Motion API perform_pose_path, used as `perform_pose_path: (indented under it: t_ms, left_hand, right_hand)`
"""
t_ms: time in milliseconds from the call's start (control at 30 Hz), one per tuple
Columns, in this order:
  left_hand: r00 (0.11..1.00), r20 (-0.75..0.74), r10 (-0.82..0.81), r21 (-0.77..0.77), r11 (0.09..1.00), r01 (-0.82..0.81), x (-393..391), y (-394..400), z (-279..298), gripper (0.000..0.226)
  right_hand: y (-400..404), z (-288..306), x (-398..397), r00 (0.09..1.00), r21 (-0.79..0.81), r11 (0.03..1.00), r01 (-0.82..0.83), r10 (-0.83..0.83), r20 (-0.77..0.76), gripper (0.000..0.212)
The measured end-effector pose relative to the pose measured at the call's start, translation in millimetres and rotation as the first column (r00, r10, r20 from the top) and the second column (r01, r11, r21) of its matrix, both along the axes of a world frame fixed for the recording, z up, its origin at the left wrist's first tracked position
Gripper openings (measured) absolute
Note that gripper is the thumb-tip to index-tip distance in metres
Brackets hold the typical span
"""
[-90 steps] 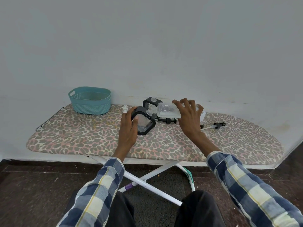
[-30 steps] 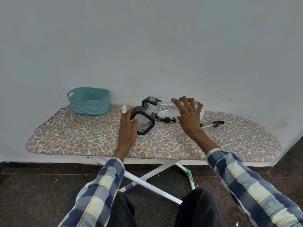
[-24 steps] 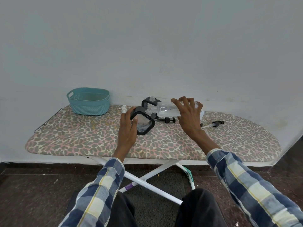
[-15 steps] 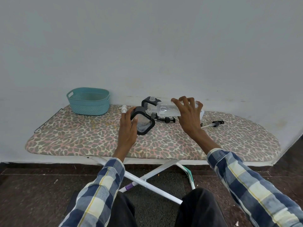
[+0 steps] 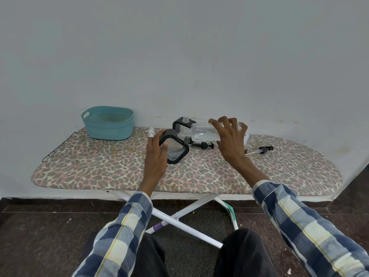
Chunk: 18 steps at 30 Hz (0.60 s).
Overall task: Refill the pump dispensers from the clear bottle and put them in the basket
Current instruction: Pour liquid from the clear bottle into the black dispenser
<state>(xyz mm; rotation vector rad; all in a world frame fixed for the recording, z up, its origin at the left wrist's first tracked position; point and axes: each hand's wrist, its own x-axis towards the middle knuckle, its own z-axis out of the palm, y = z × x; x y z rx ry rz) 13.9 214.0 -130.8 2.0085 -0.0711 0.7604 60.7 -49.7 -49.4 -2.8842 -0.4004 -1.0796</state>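
My left hand [image 5: 155,156] grips a square black-framed dispenser [image 5: 176,151], tilted on the ironing board [image 5: 99,168], its pump off. My right hand [image 5: 229,140] holds the clear bottle [image 5: 201,133] nearly level, its open neck touching the dispenser's top corner. A second black-framed dispenser [image 5: 180,123] stands upright just behind, also without its pump. Two black pump heads lie loose on the board: one [image 5: 203,145] behind the held dispenser, one [image 5: 261,149] to the right of my right hand. The teal basket [image 5: 107,122] stands at the back left and looks empty.
A small white pump or cap [image 5: 151,132] lies between the basket and the dispensers. A white object [image 5: 246,136] is partly hidden behind my right hand. The board stands against a pale wall, white crossed legs beneath, dark floor below.
Almost nothing has moved. Both hands keep the same hold, with the bottle still tipped at the dispenser's opening.
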Motion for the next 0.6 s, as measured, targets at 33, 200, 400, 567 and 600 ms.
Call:
perform_pose_path:
  t_ms: [33, 200, 400, 567, 600]
  left_hand:
    - [1.000, -0.004, 0.002, 0.001, 1.000, -0.002, 0.0, 0.0, -0.3, 0.042]
    - [1.000, -0.005, 0.000, 0.007, 1.000, 0.000, 0.2, 0.6, -1.3, 0.044]
    - [1.000, -0.002, 0.001, 0.005, 1.000, -0.001, 0.8, -0.1, -0.5, 0.043]
    - [1.000, -0.010, 0.006, 0.007, 1.000, -0.006, -0.5, 0.6, 0.5, 0.051]
    - [1.000, -0.009, 0.005, 0.007, 1.000, -0.005, -0.5, 0.4, 0.5, 0.051]
  right_hand:
    - [0.1, 0.0, -0.1, 1.000, -0.003, 1.000, 0.001, -0.001, -0.001, 0.101]
    - [0.2, 0.3, 0.0, 1.000, -0.006, 1.000, -0.001, 0.001, -0.002, 0.100]
    - [-0.3, 0.1, 0.1, 1.000, -0.001, 1.000, 0.000, 0.000, -0.004, 0.100]
    - [-0.9, 0.3, 0.3, 1.000, -0.008, 1.000, 0.007, -0.007, -0.006, 0.101]
    - [-1.1, 0.1, 0.6, 1.000, -0.010, 1.000, 0.007, -0.007, -0.007, 0.101]
